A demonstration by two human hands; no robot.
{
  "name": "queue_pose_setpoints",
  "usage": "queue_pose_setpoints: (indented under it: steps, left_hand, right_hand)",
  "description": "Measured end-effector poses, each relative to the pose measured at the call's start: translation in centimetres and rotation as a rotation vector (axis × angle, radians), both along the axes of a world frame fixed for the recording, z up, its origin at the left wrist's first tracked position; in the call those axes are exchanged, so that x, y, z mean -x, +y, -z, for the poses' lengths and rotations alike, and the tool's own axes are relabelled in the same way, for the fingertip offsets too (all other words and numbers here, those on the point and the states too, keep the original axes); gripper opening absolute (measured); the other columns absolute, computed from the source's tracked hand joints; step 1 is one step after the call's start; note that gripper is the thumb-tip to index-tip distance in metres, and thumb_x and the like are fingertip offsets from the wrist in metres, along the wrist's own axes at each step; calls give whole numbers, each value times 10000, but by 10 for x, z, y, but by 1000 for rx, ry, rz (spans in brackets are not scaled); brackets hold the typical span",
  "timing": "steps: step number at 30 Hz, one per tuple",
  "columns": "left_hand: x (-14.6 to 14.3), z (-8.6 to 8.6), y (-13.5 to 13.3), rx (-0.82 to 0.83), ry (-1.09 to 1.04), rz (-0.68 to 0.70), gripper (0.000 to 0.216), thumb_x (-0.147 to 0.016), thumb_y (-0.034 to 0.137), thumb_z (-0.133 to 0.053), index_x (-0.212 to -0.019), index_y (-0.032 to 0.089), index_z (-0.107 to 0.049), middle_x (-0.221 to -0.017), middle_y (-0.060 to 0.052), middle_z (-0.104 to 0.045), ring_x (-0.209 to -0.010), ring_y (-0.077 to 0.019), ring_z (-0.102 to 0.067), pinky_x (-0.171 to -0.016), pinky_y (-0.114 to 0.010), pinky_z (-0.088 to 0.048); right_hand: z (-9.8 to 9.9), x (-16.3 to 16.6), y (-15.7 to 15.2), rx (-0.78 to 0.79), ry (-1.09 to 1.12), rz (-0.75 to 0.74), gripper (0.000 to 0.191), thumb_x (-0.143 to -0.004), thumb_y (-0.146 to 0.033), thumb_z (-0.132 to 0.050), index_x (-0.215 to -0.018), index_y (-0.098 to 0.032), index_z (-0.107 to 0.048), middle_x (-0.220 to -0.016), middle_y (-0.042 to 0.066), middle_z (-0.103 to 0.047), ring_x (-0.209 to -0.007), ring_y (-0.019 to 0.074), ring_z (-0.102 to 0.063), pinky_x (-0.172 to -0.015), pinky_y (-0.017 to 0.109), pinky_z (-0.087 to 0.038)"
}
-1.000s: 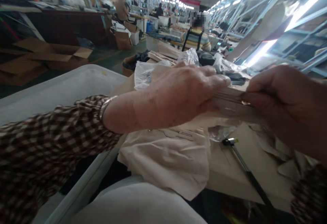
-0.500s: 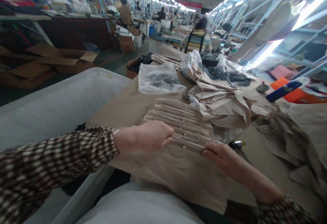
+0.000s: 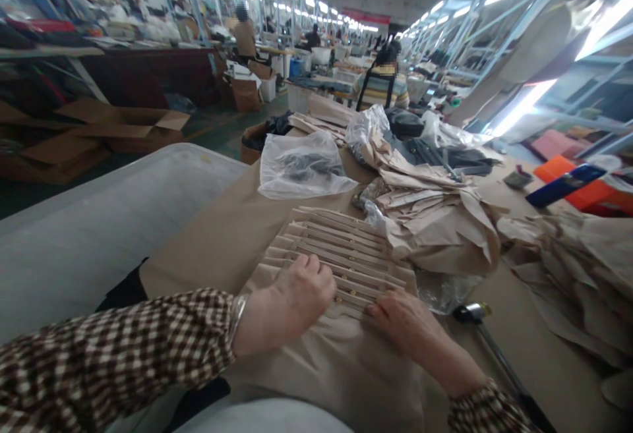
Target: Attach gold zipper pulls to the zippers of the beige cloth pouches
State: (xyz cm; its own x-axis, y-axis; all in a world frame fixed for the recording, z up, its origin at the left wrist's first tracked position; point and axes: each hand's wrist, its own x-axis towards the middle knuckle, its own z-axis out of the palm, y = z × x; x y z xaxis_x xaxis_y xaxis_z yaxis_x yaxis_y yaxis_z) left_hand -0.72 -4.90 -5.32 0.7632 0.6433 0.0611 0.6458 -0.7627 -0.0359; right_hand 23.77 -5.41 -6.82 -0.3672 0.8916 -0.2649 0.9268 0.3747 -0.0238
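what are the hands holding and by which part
Nothing is lifted. The left hand lies curled on the near end of the fanned beige strips, the right hand flat on their nearest edge; whether either pinches a strip cannot be told.

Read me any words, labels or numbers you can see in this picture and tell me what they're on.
No text can be read.
On the red banner far down the hall: any lettering too small and blurred.
On the cardboard boxes and the beige strips: no print shows.
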Motion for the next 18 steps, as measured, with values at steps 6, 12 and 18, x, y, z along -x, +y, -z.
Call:
queue_pose_setpoints:
  steps: [6, 12, 18]
  left_hand:
    - [1, 19, -18, 54, -141, 318, 344, -909, 220, -521, -1225, 115, -605, -1226, -146, -625, -1118, -248, -560, -1040, -384, -409]
    - [8, 32, -14, 98, -226, 304, 426, -942, 275, -506, -1333, 117, -571, -1382, -119, -579, -1277, -250, -508, -1150, -376, -332]
    - [9, 30, -18, 161, -203, 237, 478, -879, 143, -533, -1357, 152, -563, -1441, -85, -541, -1322, -284, -492, -1130, -395, -384]
  right_hand:
    - [-8, 1, -1, 41, 62, 60, 303, -937, -306, -480, -742, -202, -688, -815, 78, -731, -812, 254, -694, -720, 351, -504]
    - [-47, -53, 57, -176, 347, 106, 265, -946, -388, -435, -794, -291, -629, -764, 41, -693, -705, 236, -654, -641, 366, -507]
    - [-73, -113, 185, -391, 91, 255, 324, -919, -241, -443, -1092, -150, -702, -1082, 128, -713, -1017, 237, -644, -906, 326, -466]
